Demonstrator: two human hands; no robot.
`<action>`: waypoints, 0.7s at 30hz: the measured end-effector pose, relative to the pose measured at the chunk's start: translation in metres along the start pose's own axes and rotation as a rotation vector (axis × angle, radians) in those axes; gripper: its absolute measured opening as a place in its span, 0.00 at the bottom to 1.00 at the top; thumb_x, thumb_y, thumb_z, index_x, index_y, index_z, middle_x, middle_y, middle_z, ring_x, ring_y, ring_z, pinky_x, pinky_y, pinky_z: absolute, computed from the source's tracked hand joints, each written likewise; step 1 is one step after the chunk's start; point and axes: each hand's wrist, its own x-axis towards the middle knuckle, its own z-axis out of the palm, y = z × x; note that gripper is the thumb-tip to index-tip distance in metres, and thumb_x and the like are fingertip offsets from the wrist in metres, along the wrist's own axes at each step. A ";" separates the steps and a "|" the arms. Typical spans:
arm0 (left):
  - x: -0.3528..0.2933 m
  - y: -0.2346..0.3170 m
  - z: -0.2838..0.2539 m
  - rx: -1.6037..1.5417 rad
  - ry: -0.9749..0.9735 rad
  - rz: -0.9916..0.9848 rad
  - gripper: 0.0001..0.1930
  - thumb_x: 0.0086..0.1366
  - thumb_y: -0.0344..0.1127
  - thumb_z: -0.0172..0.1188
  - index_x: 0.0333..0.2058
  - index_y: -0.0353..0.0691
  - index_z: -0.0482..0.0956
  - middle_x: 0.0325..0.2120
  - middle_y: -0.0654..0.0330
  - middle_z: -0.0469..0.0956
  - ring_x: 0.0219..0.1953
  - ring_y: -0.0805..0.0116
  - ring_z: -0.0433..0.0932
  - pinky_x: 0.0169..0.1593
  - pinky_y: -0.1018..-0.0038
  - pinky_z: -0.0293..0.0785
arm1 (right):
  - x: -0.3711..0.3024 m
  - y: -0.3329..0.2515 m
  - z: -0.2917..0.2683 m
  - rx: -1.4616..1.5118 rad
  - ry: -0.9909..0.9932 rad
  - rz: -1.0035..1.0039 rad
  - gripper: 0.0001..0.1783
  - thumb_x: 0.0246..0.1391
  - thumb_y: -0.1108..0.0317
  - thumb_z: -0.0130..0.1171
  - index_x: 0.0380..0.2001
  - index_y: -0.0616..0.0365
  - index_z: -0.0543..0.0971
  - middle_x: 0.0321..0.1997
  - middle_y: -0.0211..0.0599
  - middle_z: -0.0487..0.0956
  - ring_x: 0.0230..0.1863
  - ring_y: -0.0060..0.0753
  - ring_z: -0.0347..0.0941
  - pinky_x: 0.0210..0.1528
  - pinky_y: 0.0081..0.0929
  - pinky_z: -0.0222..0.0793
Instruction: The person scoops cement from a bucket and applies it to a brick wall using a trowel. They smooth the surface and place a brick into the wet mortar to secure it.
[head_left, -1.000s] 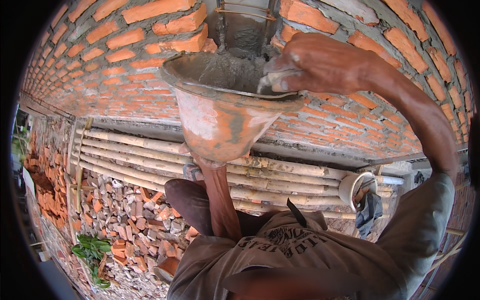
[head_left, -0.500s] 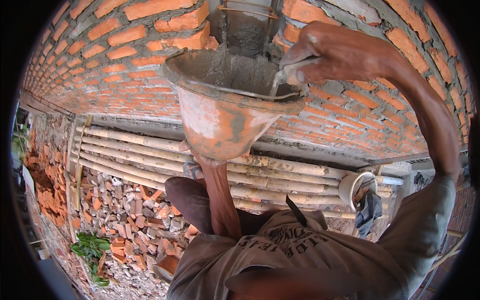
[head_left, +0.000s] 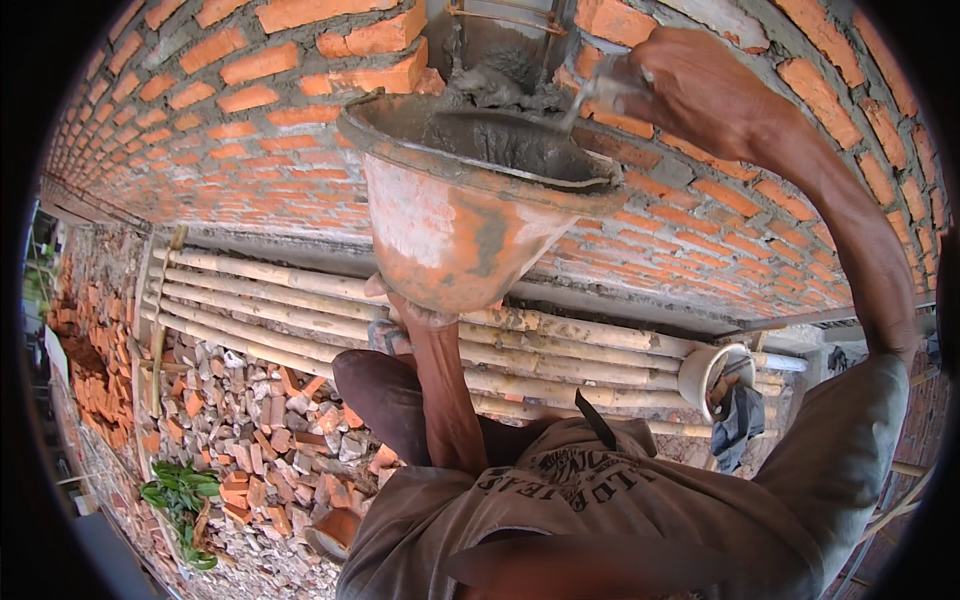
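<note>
My left hand (head_left: 410,309) props up a mortar-smeared orange bucket (head_left: 440,230) from below, its palm under the base and mostly hidden. A few of its fingertips show at the bucket's left side. Above the rim, my right hand (head_left: 690,90) is closed round the handle of a trowel (head_left: 574,108), somewhat blurred. The trowel's blade reaches left over the bucket's mouth. Wet grey mortar (head_left: 500,88) is heaped at the far rim, against the gap between two brick wall sections. Dark mortar also coats the bucket's inside.
Brick walls (head_left: 250,97) flank the gap, where steel bars (head_left: 510,14) stand. Below me, bamboo poles (head_left: 270,290) lie side by side as a platform. A pale bucket (head_left: 697,380) with a dark cloth (head_left: 738,425) sits on it at right. Broken bricks (head_left: 270,420) cover the ground.
My right hand and the trowel have risen and moved away from inside the bucket toward the wall gap. Mortar now piles at the far rim. The bucket has shifted slightly right.
</note>
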 end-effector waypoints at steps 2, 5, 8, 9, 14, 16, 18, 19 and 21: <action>0.002 0.002 0.001 -0.107 -0.126 -0.059 0.47 0.43 0.53 0.70 0.58 0.37 0.59 0.55 0.54 0.65 0.54 0.61 0.65 0.57 0.66 0.66 | -0.005 -0.008 0.013 0.372 0.151 -0.136 0.16 0.54 0.63 0.54 0.20 0.66 0.76 0.23 0.48 0.75 0.32 0.45 0.75 0.40 0.38 0.73; 0.003 0.005 -0.004 -0.101 -0.119 -0.080 0.49 0.40 0.52 0.72 0.58 0.36 0.59 0.55 0.54 0.65 0.54 0.60 0.65 0.57 0.65 0.66 | 0.015 -0.011 0.033 0.253 0.065 -0.256 0.19 0.55 0.58 0.54 0.29 0.67 0.75 0.31 0.50 0.75 0.37 0.47 0.74 0.45 0.40 0.72; 0.003 0.007 -0.011 -0.168 -0.053 -0.057 0.50 0.39 0.50 0.74 0.58 0.36 0.59 0.54 0.53 0.66 0.54 0.58 0.64 0.57 0.64 0.66 | 0.023 -0.009 0.039 0.085 -0.006 -0.171 0.19 0.56 0.57 0.53 0.32 0.67 0.76 0.30 0.48 0.75 0.38 0.45 0.73 0.44 0.41 0.71; 0.002 0.008 -0.013 -0.238 -0.034 -0.064 0.50 0.38 0.50 0.74 0.58 0.36 0.59 0.54 0.53 0.66 0.54 0.58 0.64 0.57 0.63 0.66 | 0.017 -0.007 0.037 0.064 0.054 -0.146 0.18 0.56 0.58 0.54 0.34 0.67 0.76 0.29 0.48 0.75 0.36 0.44 0.73 0.43 0.41 0.72; 0.005 0.005 -0.015 -0.086 0.000 0.015 0.51 0.35 0.49 0.75 0.58 0.36 0.60 0.54 0.54 0.66 0.53 0.58 0.65 0.57 0.60 0.66 | 0.001 0.005 0.007 -0.037 -0.090 0.070 0.21 0.57 0.57 0.52 0.40 0.66 0.77 0.31 0.47 0.77 0.29 0.41 0.74 0.38 0.39 0.74; 0.006 0.005 -0.010 -0.174 -0.171 -0.101 0.52 0.34 0.50 0.76 0.58 0.37 0.60 0.54 0.53 0.66 0.53 0.58 0.65 0.58 0.60 0.66 | -0.005 0.006 0.004 0.268 -0.078 -0.055 0.23 0.57 0.54 0.52 0.42 0.66 0.77 0.30 0.46 0.78 0.27 0.40 0.74 0.37 0.38 0.74; 0.000 0.002 -0.004 -0.017 0.016 0.011 0.52 0.34 0.49 0.76 0.58 0.37 0.60 0.54 0.53 0.66 0.53 0.57 0.65 0.58 0.59 0.66 | 0.000 0.001 0.014 0.414 -0.155 -0.169 0.22 0.54 0.54 0.54 0.37 0.66 0.77 0.27 0.45 0.75 0.32 0.41 0.74 0.40 0.39 0.72; 0.000 0.002 -0.002 -0.010 0.048 0.033 0.52 0.34 0.48 0.76 0.58 0.37 0.60 0.54 0.53 0.66 0.54 0.57 0.65 0.58 0.59 0.65 | 0.009 -0.007 0.025 0.407 -0.076 -0.238 0.19 0.54 0.57 0.55 0.31 0.68 0.77 0.25 0.48 0.74 0.31 0.43 0.73 0.40 0.40 0.71; 0.003 0.005 0.000 -0.081 -0.025 -0.014 0.51 0.34 0.46 0.76 0.58 0.37 0.60 0.54 0.53 0.67 0.54 0.56 0.65 0.58 0.58 0.65 | 0.015 -0.012 0.037 0.364 0.006 -0.285 0.18 0.53 0.60 0.56 0.25 0.69 0.76 0.23 0.49 0.73 0.32 0.45 0.73 0.40 0.41 0.70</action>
